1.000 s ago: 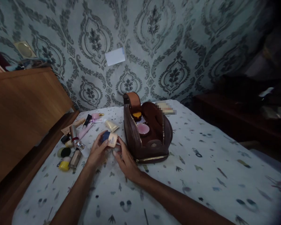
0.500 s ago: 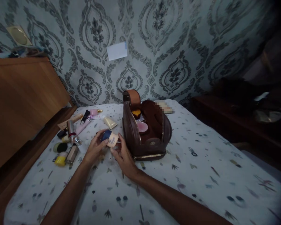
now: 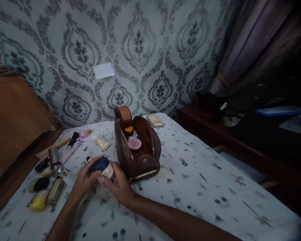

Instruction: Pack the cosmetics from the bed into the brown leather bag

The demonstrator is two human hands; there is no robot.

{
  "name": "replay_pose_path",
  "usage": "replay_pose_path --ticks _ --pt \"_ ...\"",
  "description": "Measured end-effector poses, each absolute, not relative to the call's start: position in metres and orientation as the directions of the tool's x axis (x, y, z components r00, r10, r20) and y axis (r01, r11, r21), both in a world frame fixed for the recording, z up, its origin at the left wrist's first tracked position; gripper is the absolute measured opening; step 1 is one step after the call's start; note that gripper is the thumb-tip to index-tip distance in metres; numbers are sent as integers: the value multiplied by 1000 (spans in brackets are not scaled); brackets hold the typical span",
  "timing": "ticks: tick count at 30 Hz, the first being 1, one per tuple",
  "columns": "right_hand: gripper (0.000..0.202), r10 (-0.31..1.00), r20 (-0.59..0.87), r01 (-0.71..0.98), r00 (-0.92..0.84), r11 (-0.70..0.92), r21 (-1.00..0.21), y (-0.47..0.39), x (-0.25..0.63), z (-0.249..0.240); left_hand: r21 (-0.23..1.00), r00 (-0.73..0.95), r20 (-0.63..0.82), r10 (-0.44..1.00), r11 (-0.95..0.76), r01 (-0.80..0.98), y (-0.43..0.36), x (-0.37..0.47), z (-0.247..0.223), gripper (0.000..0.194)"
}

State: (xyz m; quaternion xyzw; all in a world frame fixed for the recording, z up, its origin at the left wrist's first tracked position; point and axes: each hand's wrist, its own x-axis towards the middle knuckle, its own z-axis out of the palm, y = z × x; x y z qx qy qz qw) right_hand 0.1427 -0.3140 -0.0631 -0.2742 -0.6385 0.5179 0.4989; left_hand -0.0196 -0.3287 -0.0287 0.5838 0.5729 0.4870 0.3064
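Observation:
A small cream jar with a dark blue lid (image 3: 104, 166) is held between both hands, tilted, above the patterned sheet. My left hand (image 3: 88, 177) grips it at the blue lid. Around the pale body of the jar are the fingers of my right hand (image 3: 119, 185). Just beyond my right hand stands a brown bag (image 3: 122, 160), unzipped at the top, with a pink round item (image 3: 134, 144) and an orange-lidded jar (image 3: 128, 130) inside. A cream tube (image 3: 102, 143) lies left of the bag.
Several cosmetics lie at the left, among them a yellow item (image 3: 38, 203), a silver-brown bottle (image 3: 55, 190) and a pink tube (image 3: 70, 152). A wooden cabinet (image 3: 17, 113) borders the left side. Behind the bag is a blurred flat item (image 3: 155, 121). Dark furniture stands right.
The view has swung right, so the bag and cosmetics appear further left. Both hands still hold the jar, which is now tilted with more of its blue lid showing.

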Motion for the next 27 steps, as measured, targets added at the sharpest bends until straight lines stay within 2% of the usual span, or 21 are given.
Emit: replay_pose_path --ticks 5,10,12,19,23,27 --pt "51 881 282 -197 -379 221 -955 -315 143 -60 881 -110 277 955 -206 427 -331 -19 -29 54" --pt "81 839 298 -223 -455 216 -950 -313 149 -53 825 -103 348 932 -252 506 -335 -16 -24 50" --pt "87 822 312 -206 -476 240 -949 -313 152 -49 801 -110 369 923 -255 542 -336 -15 -23 51" --pt "79 792 356 -280 -496 242 -929 -311 155 -38 747 -154 444 883 -269 607 -336 -7 -15 52" --pt "76 795 374 -321 -477 239 -916 -311 156 -33 776 -169 436 884 -274 568 -337 -4 -6 57" --pt "74 780 387 -355 -492 227 -907 -312 162 -19 852 -207 389 898 -265 452 -336 1 3 70"
